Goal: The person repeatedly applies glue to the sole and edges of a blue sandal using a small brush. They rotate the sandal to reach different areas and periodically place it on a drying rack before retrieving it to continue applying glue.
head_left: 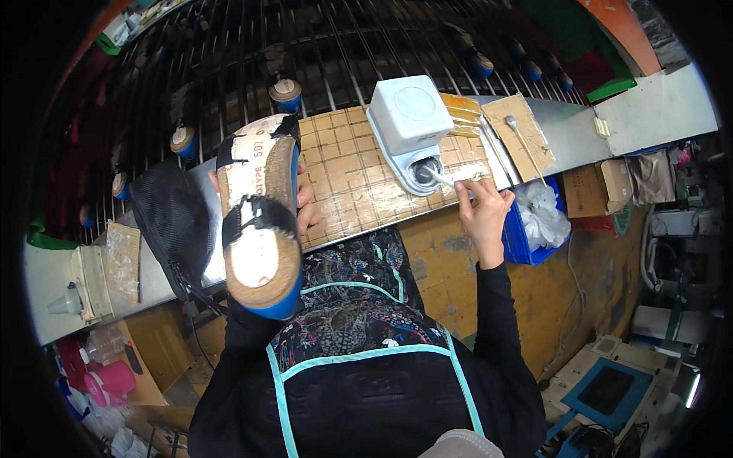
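My left hand is wrapped round a blue shoe last, raised upright at the left of the board. Its brown and cream underside faces me, with black straps drawn over its edges. Only some fingers of that hand show; the rest sits behind the last. Between the closed fingers of my right hand is the thin white handle of a brush. The brush's far end is in the round, dark mouth of a white plastic dispenser pot, so its tip is hidden.
Under the pot lies a tape-covered board. To its right are cardboard with a stick brush and a blue bin of plastic bags. A black mesh bag lies left; behind runs a roller rack with more lasts.
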`<action>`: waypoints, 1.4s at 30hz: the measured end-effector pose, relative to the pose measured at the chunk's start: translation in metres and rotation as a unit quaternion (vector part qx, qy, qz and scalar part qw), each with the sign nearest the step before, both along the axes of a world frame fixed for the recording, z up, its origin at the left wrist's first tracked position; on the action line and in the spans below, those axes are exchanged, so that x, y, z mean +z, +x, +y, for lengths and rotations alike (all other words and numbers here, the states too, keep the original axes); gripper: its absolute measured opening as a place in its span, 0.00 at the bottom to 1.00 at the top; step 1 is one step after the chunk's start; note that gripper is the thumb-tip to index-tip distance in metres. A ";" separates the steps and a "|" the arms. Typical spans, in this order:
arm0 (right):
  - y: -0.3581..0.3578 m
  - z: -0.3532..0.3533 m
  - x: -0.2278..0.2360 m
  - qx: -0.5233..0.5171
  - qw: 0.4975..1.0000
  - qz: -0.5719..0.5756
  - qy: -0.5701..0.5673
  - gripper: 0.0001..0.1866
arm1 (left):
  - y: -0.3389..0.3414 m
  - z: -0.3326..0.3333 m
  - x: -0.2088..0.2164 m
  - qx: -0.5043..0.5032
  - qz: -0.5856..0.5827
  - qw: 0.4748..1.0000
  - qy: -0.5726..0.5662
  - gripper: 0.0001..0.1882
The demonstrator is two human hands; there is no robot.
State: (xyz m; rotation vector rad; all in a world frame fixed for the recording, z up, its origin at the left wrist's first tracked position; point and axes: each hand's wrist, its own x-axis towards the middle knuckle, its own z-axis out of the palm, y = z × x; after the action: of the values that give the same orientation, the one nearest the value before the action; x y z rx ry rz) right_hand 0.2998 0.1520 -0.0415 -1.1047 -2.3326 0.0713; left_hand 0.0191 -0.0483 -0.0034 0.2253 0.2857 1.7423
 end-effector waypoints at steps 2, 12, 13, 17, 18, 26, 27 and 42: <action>0.005 0.007 -0.006 -0.002 0.992 0.080 -0.096 0.08 | -0.004 0.001 -0.007 0.018 -0.002 1.000 0.006 0.58; -0.009 -0.004 -0.004 0.052 0.867 0.283 -0.406 0.06 | 0.019 0.014 -0.026 0.129 0.264 0.933 -0.207 0.44; -0.020 -0.012 0.003 0.032 0.902 0.264 -0.341 0.06 | 0.023 0.019 -0.026 0.089 0.280 0.935 -0.196 0.44; -0.051 -0.042 0.047 0.074 0.973 0.218 -0.003 0.09 | 0.035 0.032 -0.017 0.055 0.266 0.949 -0.160 0.43; -0.057 -0.049 0.055 0.101 0.964 0.246 -0.009 0.10 | 0.035 0.034 -0.015 0.042 0.265 0.952 -0.147 0.43; -0.087 -0.075 0.067 0.166 0.935 0.289 -0.117 0.09 | 0.028 0.014 -0.014 0.092 0.421 0.891 -0.145 0.41; -0.090 -0.075 0.066 0.166 0.934 0.293 -0.124 0.09 | 0.027 0.010 -0.014 0.103 0.434 0.885 -0.135 0.38; -0.112 -0.056 0.083 0.227 0.936 0.267 -0.022 0.11 | 0.013 -0.003 -0.011 0.097 0.449 0.878 -0.136 0.36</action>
State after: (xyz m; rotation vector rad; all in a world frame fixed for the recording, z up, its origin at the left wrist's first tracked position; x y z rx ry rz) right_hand 0.1880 0.0961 0.0410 -0.4561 -2.0350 0.5295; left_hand 0.0323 -0.0513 -0.0141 0.8210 1.2559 1.6619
